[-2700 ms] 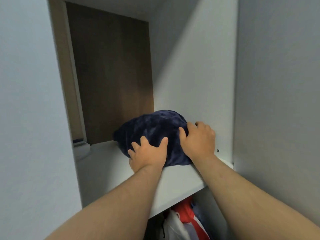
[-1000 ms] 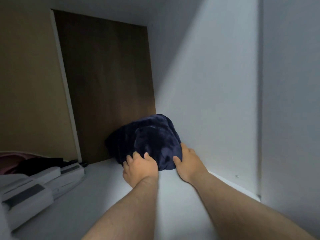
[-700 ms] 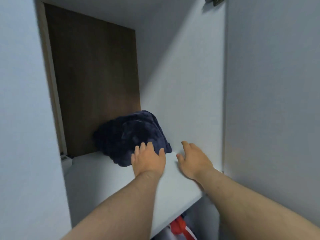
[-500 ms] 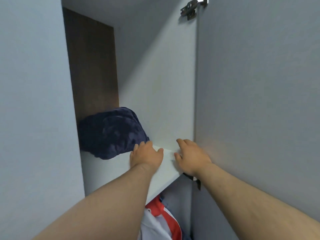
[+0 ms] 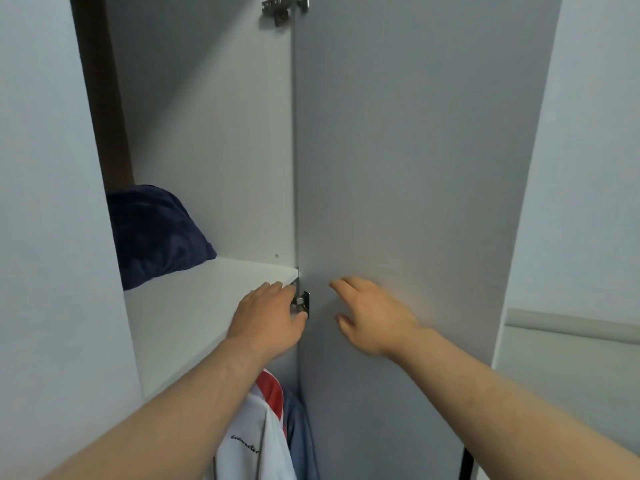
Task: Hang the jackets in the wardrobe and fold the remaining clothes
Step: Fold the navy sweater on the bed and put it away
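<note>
A folded dark blue fleece garment [image 5: 152, 233] lies at the back of the white upper wardrobe shelf [image 5: 194, 306], partly hidden by the left panel. Below the shelf hang a white jacket with red trim [image 5: 256, 434] and a blue garment [image 5: 298, 441]. My left hand [image 5: 266, 320] hovers at the shelf's front right corner by the door hinge, fingers relaxed, holding nothing. My right hand [image 5: 370, 317] is in front of the open wardrobe door [image 5: 398, 168], fingers loose and empty.
A grey wardrobe panel [image 5: 52, 202] fills the left side. Metal hinges [image 5: 301, 301] sit on the door's inner edge at shelf height and at the top. A pale wall [image 5: 588, 168] lies to the right of the door.
Both hands let go of the blue garment and drew back off the shelf. The view swung right, so the door now fills the middle.
</note>
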`<state>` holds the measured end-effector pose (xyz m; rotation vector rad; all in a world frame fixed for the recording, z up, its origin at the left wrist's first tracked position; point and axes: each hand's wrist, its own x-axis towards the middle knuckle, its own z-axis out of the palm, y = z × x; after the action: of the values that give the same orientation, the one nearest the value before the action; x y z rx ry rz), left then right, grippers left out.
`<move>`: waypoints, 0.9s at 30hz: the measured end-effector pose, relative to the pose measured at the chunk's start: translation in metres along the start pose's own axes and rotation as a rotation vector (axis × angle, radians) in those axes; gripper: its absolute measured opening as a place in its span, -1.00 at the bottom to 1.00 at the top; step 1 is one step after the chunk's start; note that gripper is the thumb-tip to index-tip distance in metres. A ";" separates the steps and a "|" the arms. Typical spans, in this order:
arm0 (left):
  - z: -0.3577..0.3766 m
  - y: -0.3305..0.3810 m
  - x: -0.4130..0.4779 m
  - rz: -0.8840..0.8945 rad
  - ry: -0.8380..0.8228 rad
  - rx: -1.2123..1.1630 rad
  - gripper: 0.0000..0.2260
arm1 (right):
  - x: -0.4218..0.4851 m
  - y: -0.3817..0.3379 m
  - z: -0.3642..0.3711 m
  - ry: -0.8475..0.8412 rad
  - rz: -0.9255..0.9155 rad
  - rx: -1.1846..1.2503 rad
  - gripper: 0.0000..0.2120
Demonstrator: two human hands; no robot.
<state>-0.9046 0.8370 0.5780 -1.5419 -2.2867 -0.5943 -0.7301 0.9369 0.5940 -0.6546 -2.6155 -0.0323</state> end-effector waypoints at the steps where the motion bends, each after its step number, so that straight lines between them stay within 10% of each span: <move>1: 0.001 0.001 -0.004 0.015 0.008 -0.025 -0.72 | -0.006 0.001 0.001 0.006 0.001 -0.002 -0.49; 27: 0.025 0.036 -0.089 0.086 -0.165 -0.174 -0.49 | -0.135 0.000 0.039 0.059 0.230 0.099 -0.50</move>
<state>-0.8393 0.7903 0.5199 -1.8236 -2.3247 -0.6819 -0.6393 0.8823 0.5014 -0.9000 -2.4516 0.1446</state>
